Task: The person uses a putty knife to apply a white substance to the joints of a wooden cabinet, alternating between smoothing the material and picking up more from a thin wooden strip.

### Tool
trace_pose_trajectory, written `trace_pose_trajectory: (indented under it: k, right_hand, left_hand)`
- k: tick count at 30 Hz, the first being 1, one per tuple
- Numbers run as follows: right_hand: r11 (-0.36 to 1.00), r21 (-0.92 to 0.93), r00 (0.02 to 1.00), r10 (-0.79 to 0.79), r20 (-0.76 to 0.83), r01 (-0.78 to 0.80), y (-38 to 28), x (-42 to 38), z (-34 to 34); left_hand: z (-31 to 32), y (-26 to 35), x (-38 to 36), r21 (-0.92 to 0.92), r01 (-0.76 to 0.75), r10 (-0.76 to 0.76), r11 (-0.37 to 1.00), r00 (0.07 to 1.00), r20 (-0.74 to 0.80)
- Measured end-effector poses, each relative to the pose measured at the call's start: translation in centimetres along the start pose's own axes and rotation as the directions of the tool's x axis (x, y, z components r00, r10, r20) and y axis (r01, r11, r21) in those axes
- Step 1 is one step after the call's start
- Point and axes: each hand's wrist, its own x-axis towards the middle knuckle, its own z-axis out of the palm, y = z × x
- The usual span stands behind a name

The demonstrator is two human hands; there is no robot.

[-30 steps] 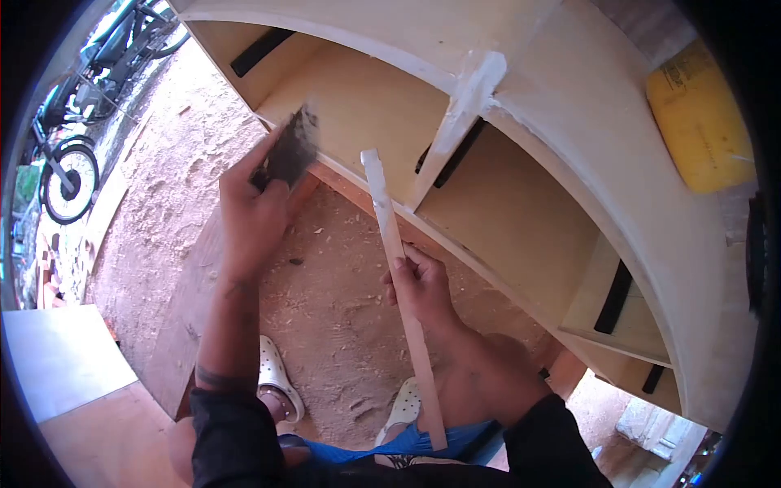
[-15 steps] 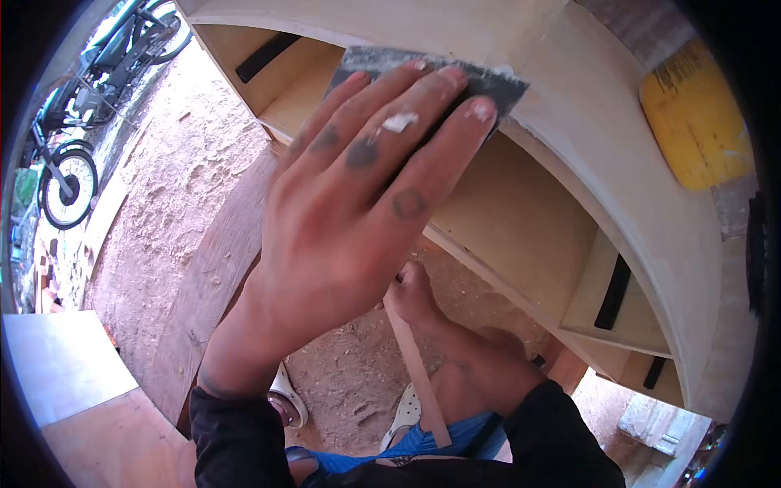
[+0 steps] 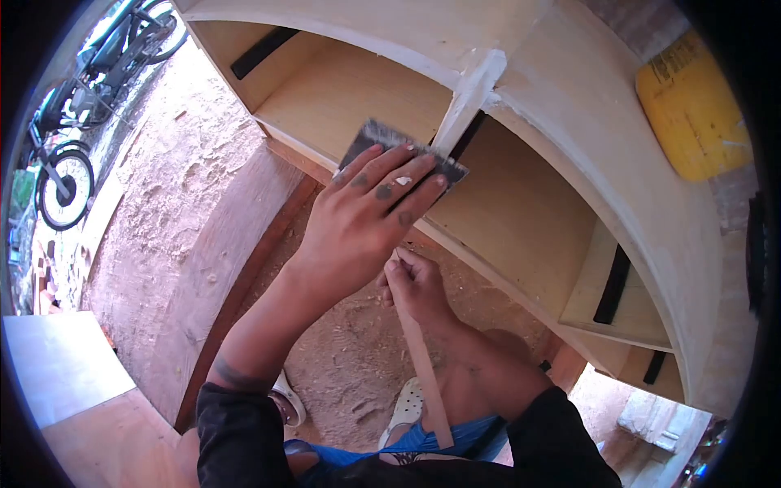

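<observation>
My left hand (image 3: 358, 215) grips a dark flat blade (image 3: 404, 146) with a whitish smear along its far edge. Its fingers lie over the top face; the thumb is hidden. The blade is over the lower part of the cabinet's middle divider (image 3: 470, 93), which has white filler on its front edge; whether they touch is unclear. Nearer my body, my right hand (image 3: 416, 289) is closed around the upper end of a thin wooden strip (image 3: 425, 370), whose other end reaches my blue shorts.
The cabinet's curved pale panel (image 3: 594, 138) arches over open compartments. A yellow container (image 3: 695, 110) sits at the upper right. A wooden board (image 3: 215, 268) lies left, beside sandy ground. Motorcycles (image 3: 69, 183) stand at far left. Pale sheets (image 3: 69, 358) lie lower left.
My left hand and the blade have moved down, away from the top panel and the camera, uncovering the divider's white-coated top. My right hand has shifted slightly on or with the strip.
</observation>
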Motion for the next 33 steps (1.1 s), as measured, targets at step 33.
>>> trace_pose_trajectory:
  k: [33]
  right_hand:
    - [0.999,-0.023,0.998,0.036,-0.059,-0.037,-0.3,-1.0,0.9]
  left_hand:
    - [-3.6,0.8,-7.4,-0.946,0.115,-0.741,-0.303,0.596,0.309]
